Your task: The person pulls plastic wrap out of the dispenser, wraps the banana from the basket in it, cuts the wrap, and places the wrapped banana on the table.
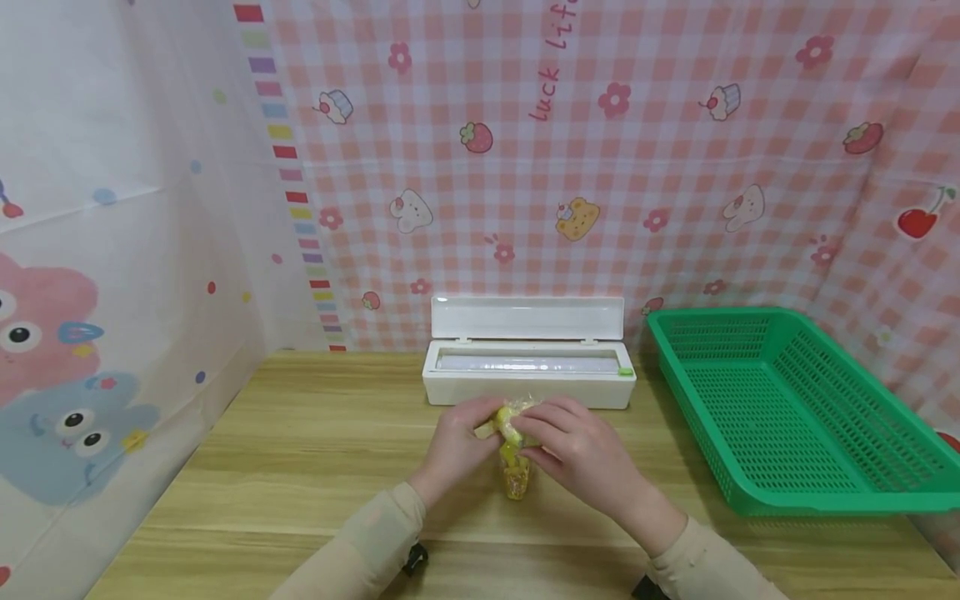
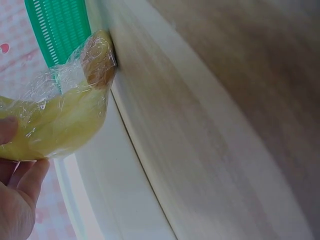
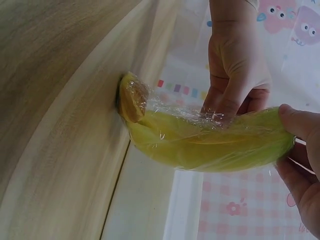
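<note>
A yellow banana (image 1: 515, 482), wrapped in clear cling film (image 3: 187, 114), stands nearly upright between both hands. Its brownish end (image 2: 98, 62) is down at the wooden tabletop. My right hand (image 1: 588, 454) grips the upper part, thumb on one side and fingers on the other, as the right wrist view shows. On the opposite side, my left hand (image 1: 459, 442) pinches the wrapped banana; its fingertips press at the film. Wrinkled film stands loose along the inner curve. From the head view the hands hide most of the banana's upper part.
Behind the hands stands a white cling film box (image 1: 525, 392), its lid (image 1: 527, 318) raised and a roll (image 1: 528, 365) inside. A green perforated basket (image 1: 708, 454) is at the right. Patterned cloth (image 1: 525, 183) hangs behind the wooden table (image 1: 300, 467).
</note>
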### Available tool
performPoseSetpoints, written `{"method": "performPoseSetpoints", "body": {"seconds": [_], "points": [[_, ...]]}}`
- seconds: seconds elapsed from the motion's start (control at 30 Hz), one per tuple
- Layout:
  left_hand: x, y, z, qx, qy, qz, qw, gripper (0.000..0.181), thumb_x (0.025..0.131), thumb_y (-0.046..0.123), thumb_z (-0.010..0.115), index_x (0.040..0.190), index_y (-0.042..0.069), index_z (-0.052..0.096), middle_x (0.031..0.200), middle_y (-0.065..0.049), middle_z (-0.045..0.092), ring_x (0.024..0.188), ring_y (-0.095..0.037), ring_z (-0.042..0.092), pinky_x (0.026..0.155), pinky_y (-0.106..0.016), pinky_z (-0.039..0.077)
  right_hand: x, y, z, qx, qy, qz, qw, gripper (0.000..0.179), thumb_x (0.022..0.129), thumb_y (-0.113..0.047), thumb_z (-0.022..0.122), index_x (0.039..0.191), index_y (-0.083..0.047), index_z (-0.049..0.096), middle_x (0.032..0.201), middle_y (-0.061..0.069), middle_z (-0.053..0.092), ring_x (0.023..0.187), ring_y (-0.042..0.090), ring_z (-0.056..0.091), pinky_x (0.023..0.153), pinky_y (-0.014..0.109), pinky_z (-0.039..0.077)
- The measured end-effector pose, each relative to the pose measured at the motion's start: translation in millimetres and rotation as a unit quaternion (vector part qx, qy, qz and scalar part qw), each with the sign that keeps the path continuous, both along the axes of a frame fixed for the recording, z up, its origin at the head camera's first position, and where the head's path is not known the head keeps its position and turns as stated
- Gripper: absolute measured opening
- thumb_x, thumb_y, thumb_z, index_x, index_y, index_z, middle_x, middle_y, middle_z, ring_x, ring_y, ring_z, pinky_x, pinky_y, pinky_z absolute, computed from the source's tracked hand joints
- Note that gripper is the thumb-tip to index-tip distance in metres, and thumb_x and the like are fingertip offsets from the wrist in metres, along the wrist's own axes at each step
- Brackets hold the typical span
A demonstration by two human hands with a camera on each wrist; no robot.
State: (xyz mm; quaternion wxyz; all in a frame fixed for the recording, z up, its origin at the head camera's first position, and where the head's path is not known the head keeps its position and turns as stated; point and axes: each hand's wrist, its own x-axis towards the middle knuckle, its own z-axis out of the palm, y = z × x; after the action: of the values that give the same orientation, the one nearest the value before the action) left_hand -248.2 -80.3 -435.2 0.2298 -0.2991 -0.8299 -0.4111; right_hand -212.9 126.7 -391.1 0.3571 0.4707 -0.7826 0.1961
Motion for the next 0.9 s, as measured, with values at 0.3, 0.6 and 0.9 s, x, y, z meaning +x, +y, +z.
{"method": "performPoseSetpoints", "body": {"seconds": [0.3,0.6,0.9], "points": [[0.8,-0.4,1.0,-0.001,-0.004,-0.006,1.0,0.037,0.078,0.0,0.08,0.114,0.007,0.072,0.114,-0.008,0.071,0.105,-0.024,0.067,0.094,-0.038,0.054,0.0,2.7,-3.2,0.0,-0.016,-0.014,0.9998,0.042,0.076,-0.015,0.084,0.113,-0.002,0.071,0.112,0.01,0.071,0.105,0.025,0.064,0.09,0.034,0.056],[1.8,0.3,2.0,0.0,-0.03,-0.009,0.9995,0.036,0.081,0.003,0.079,0.116,0.008,0.071,0.116,-0.007,0.071,0.108,-0.022,0.065,0.097,-0.038,0.052,-2.7,5.3,-8.8,-0.01,-0.014,-0.017,0.9997,0.048,0.074,-0.016,0.084,0.116,0.001,0.069,0.116,0.014,0.07,0.104,0.028,0.065,0.089,0.039,0.057],[0.8,-0.3,2.1,0.003,-0.025,-0.016,0.9995,0.035,0.081,0.0,0.078,0.114,0.009,0.072,0.114,-0.006,0.071,0.106,-0.02,0.066,0.094,-0.034,0.054,-5.5,4.8,-11.2,-0.009,-0.03,-0.031,0.999,0.051,0.074,-0.018,0.085,0.117,0.0,0.067,0.115,0.014,0.07,0.104,0.029,0.065,0.088,0.04,0.057]]}}
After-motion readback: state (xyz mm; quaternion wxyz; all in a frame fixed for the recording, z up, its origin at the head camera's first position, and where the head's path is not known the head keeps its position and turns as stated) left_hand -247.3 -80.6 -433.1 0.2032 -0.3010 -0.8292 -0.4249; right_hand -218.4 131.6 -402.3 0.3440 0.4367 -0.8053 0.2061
